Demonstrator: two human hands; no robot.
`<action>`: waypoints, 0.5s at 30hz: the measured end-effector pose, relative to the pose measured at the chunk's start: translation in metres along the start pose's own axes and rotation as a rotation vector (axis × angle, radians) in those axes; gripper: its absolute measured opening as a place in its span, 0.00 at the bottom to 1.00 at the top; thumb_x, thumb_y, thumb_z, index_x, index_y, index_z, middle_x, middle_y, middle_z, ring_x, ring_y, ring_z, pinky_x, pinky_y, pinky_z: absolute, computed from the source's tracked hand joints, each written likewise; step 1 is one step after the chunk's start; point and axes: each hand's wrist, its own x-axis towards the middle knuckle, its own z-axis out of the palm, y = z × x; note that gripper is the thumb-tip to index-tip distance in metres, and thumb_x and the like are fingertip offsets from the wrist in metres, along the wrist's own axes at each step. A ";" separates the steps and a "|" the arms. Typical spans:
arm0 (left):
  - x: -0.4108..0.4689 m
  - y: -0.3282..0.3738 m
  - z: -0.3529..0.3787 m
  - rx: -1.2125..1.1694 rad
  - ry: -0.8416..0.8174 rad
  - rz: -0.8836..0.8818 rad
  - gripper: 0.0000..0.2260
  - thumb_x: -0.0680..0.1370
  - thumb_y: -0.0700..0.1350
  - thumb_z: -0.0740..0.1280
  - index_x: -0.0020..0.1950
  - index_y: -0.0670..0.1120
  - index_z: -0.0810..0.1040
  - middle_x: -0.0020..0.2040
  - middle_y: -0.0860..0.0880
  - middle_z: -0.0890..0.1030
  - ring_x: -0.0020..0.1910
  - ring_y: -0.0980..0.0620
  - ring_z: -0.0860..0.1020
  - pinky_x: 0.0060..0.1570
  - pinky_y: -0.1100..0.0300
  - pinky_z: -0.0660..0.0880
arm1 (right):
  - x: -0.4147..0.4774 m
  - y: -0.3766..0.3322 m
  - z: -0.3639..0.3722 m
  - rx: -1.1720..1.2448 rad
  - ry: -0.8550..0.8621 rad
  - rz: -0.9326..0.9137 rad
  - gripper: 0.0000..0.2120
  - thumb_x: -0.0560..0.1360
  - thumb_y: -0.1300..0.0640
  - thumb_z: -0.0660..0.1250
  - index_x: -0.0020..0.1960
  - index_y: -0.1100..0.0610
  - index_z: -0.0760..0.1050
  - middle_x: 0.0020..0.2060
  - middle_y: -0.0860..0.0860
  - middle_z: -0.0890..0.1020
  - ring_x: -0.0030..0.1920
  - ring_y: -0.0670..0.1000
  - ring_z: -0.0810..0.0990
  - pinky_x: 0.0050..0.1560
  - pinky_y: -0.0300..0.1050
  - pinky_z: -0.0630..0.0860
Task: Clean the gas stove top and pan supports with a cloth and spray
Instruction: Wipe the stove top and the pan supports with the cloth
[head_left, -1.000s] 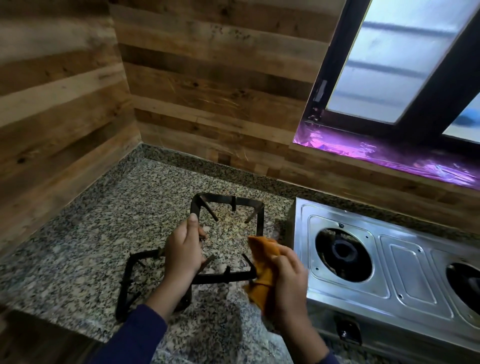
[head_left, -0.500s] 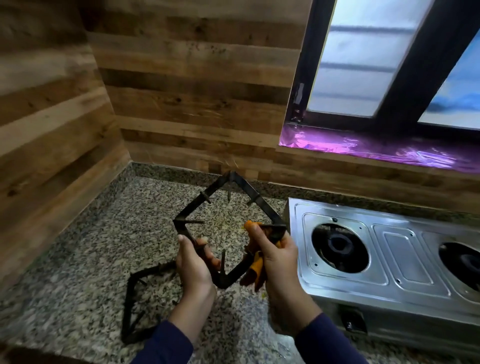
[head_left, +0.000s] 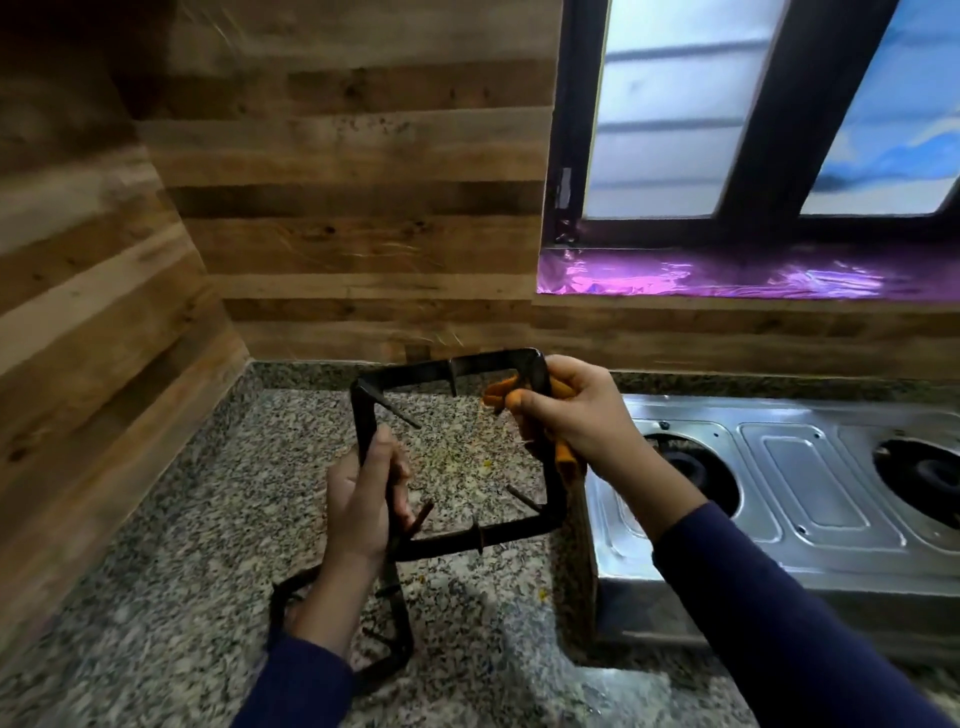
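A black square pan support (head_left: 496, 538) is held up off the granite bench (head_left: 182, 519), tilted so its open frame faces the camera, with its inward prongs showing at each side. The left grip (head_left: 363, 499) is clenched around the frame's left bar, thumb lying along the metal and fingers wrapped behind it. The right grip (head_left: 576, 410) is closed on the upper right corner of the same frame, pinching an orange cloth (head_left: 563, 460) against the right bar; part of the cloth bunches out by the fingertips and a strip of it hangs down along that bar. Both forearms wear dark blue sleeves. A second pan support (head_left: 400, 642) lies flat on the bench below the left wrist, partly hidden by the arm. Small yellow specks dot the granite under the raised frame. To the right, just beside the lifted support, sits the steel gas stove (head_left: 831, 499) with its supports off, so the two dark burners sit bare in their round wells. Wood-plank walls (head_left: 363, 208) meet in the corner behind, and a dark-framed window (head_left: 665, 104) stands above a sill covered in shiny purple foil (head_left: 727, 273).
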 end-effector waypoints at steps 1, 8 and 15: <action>-0.002 -0.001 0.006 0.025 0.085 -0.043 0.24 0.79 0.61 0.60 0.37 0.41 0.72 0.21 0.50 0.69 0.18 0.53 0.66 0.21 0.63 0.66 | 0.003 0.004 -0.001 -0.078 0.076 0.013 0.09 0.66 0.58 0.80 0.43 0.55 0.82 0.36 0.49 0.85 0.36 0.48 0.81 0.42 0.51 0.81; -0.004 -0.013 0.029 -0.008 0.348 -0.307 0.19 0.83 0.53 0.55 0.37 0.44 0.70 0.23 0.51 0.70 0.18 0.56 0.65 0.20 0.65 0.64 | -0.020 0.008 -0.001 -0.341 0.525 -0.031 0.13 0.76 0.51 0.71 0.58 0.55 0.81 0.51 0.47 0.79 0.51 0.39 0.78 0.53 0.33 0.76; 0.015 -0.016 0.054 -0.059 0.476 -0.478 0.18 0.82 0.55 0.55 0.40 0.44 0.70 0.31 0.48 0.71 0.24 0.52 0.67 0.23 0.61 0.65 | -0.093 0.059 0.091 -0.854 0.091 -0.269 0.23 0.79 0.60 0.64 0.73 0.58 0.66 0.64 0.55 0.71 0.59 0.52 0.71 0.59 0.48 0.76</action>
